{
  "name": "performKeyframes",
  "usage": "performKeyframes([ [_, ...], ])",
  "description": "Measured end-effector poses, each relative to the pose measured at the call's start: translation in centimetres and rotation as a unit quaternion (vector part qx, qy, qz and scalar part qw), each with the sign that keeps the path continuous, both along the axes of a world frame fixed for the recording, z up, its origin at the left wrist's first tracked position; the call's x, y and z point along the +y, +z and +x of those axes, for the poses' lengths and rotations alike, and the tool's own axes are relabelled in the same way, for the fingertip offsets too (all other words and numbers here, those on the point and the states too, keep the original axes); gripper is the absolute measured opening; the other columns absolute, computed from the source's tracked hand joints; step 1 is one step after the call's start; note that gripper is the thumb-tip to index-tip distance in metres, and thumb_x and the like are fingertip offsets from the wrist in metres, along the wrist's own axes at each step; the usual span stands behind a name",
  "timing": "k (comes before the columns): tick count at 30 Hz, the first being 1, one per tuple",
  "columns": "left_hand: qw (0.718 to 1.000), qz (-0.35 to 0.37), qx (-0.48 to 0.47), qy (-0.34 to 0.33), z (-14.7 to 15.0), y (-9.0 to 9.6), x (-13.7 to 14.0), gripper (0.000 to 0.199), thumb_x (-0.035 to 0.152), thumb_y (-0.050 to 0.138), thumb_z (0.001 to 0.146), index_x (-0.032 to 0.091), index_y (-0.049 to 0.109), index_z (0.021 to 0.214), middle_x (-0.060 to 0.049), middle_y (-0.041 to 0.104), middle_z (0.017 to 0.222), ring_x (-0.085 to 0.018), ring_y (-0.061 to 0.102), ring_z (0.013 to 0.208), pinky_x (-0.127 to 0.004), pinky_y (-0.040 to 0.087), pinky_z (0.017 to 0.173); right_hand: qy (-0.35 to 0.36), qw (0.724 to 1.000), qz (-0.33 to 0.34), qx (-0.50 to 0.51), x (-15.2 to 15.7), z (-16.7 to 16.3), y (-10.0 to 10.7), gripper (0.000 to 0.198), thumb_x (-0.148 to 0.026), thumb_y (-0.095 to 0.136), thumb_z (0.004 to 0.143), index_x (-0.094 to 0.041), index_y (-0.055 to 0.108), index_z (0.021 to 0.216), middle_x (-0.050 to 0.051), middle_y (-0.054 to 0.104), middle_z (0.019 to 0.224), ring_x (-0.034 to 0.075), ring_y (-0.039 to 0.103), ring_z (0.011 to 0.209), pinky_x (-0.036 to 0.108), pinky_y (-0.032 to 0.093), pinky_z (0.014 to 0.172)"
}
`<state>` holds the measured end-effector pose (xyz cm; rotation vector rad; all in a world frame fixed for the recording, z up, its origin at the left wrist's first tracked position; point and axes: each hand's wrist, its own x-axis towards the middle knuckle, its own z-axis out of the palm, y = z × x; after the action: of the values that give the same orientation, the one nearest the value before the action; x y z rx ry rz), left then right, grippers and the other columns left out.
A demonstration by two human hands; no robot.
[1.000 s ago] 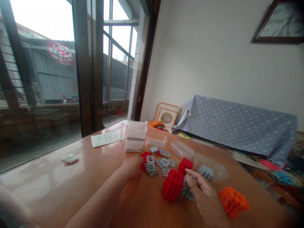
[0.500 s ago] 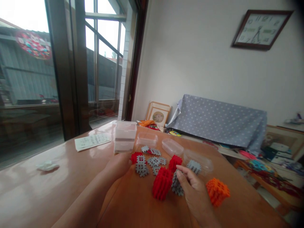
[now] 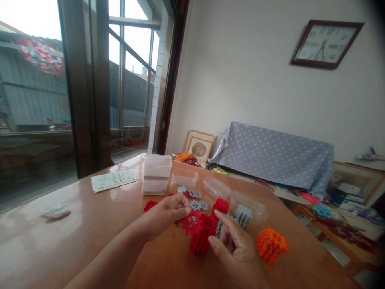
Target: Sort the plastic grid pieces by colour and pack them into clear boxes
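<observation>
Between the thumb and fingers of my left hand [image 3: 173, 212] is a flat red toothed building piece [image 3: 191, 223] with holes in it. It hangs in front of a stack of red pieces [image 3: 201, 243]. My right hand [image 3: 236, 245] is just right of that stack, thumb and index finger apart, with nothing seen between them. A stack of grey pieces [image 3: 219, 228] is partly hidden behind its fingers. Farther back are a second red stack [image 3: 221, 205] and more grey pieces [image 3: 243, 214]. An orange stack [image 3: 272, 245] stands to the right.
Loose grey pieces [image 3: 195, 194] lie mid-table. Clear plastic containers [image 3: 216, 187] sit behind them, beside a stacked white box [image 3: 155, 176]. At the left are papers [image 3: 114, 180] and a crumpled wrapper [image 3: 55, 211]. A dotted cloth [image 3: 273, 154] covers something by the wall.
My left hand has come right and toward me from the loose pieces, now with a red piece in it. My right hand's thumb and index finger have spread apart near the grey stack.
</observation>
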<state>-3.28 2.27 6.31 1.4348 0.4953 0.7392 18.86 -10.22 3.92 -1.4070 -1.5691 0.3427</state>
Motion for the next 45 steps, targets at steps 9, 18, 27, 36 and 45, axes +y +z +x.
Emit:
performKeyframes([
  [9,0.998,-0.022,0.002,-0.061,0.8,0.2,-1.4,0.028,0.041,0.074,0.086,0.017,0.059,0.091,0.002,0.061,0.070,-0.009,0.051,0.058,-0.023,0.036,0.058,0.047,0.996,-0.048,-0.065,-0.2,-0.4,0.3,0.065,-0.033,0.074,0.081,-0.034,0.056,0.143,-0.002,0.057,0.081,0.014,0.050,0.065,0.027,0.046,0.063],
  [18,0.997,-0.035,-0.002,-0.062,1.1,-0.1,-1.4,0.029,0.040,0.074,0.085,0.018,0.058,0.092,0.002,0.063,0.071,-0.008,0.052,0.057,-0.022,0.036,0.056,0.059,0.994,-0.065,-0.062,-0.3,-0.1,0.2,0.059,-0.032,0.074,0.081,-0.033,0.059,0.138,-0.001,0.058,0.083,0.015,0.051,0.067,0.027,0.044,0.063],
  [27,0.999,-0.029,-0.007,-0.011,1.5,-0.1,-1.4,0.035,0.051,0.068,0.088,0.018,0.058,0.092,-0.001,0.065,0.077,-0.010,0.053,0.062,-0.023,0.037,0.060,0.017,0.998,-0.063,0.012,-0.1,0.3,0.3,0.052,-0.042,0.070,0.085,-0.024,0.061,0.133,-0.004,0.050,0.073,0.014,0.048,0.064,0.027,0.041,0.061],
  [36,0.996,0.002,0.070,0.055,1.9,-0.9,-0.6,0.024,0.040,0.061,0.089,0.017,0.057,0.087,-0.001,0.068,0.075,-0.010,0.053,0.059,-0.024,0.038,0.060,-0.043,0.993,-0.093,0.059,1.3,1.7,0.1,0.059,-0.053,0.067,0.086,-0.017,0.062,0.132,-0.007,0.042,0.066,0.014,0.044,0.063,0.028,0.040,0.064],
  [45,0.993,0.011,0.116,0.023,2.2,-1.5,-0.7,0.014,0.030,0.059,0.082,0.016,0.058,0.085,-0.001,0.067,0.073,-0.011,0.054,0.059,-0.025,0.037,0.060,-0.039,0.991,-0.123,0.025,1.7,1.9,-0.8,0.063,-0.053,0.067,0.085,-0.017,0.059,0.137,-0.008,0.043,0.065,0.014,0.045,0.062,0.028,0.037,0.063],
])
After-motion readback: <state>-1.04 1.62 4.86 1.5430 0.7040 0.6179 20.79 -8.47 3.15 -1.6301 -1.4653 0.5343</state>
